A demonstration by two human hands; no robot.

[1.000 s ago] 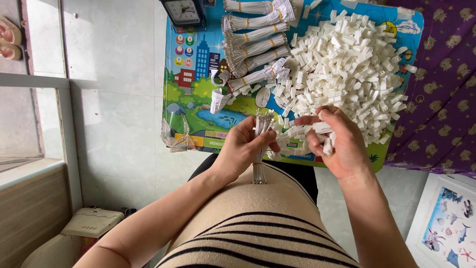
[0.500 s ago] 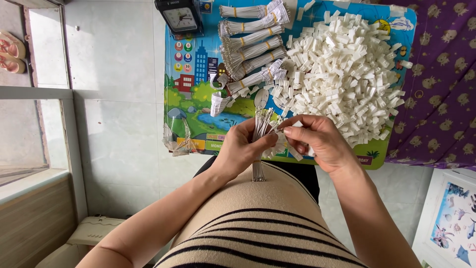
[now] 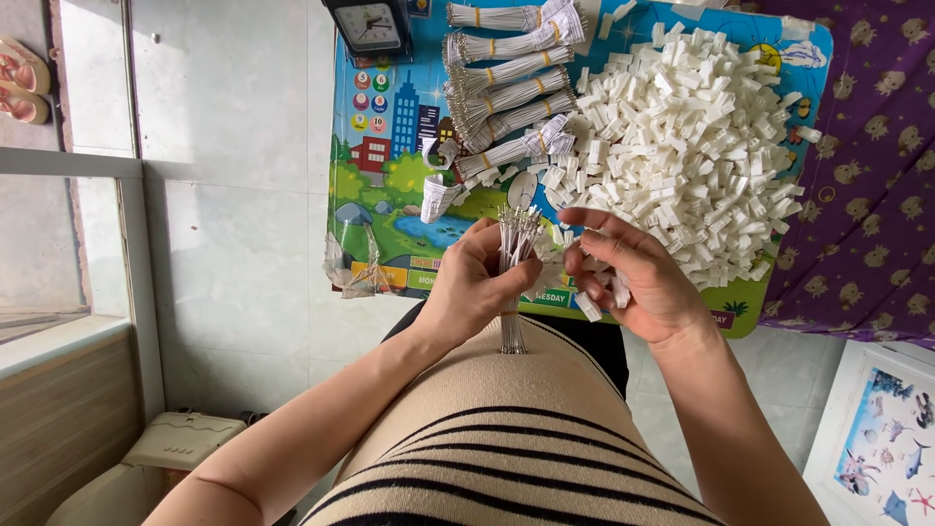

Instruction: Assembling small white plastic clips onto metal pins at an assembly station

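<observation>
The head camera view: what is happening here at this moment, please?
A person sits at a colourful board. The left hand grips an upright bundle of thin wires. The right hand holds a few small white plastic pieces beside the wire tips. A large pile of white pieces and banded wire bundles lie on the board.

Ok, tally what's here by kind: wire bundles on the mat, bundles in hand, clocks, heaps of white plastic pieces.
Wire bundles on the mat: 6
Wire bundle in the left hand: 1
Clock: 1
Heap of white plastic pieces: 1
Total: 9
</observation>
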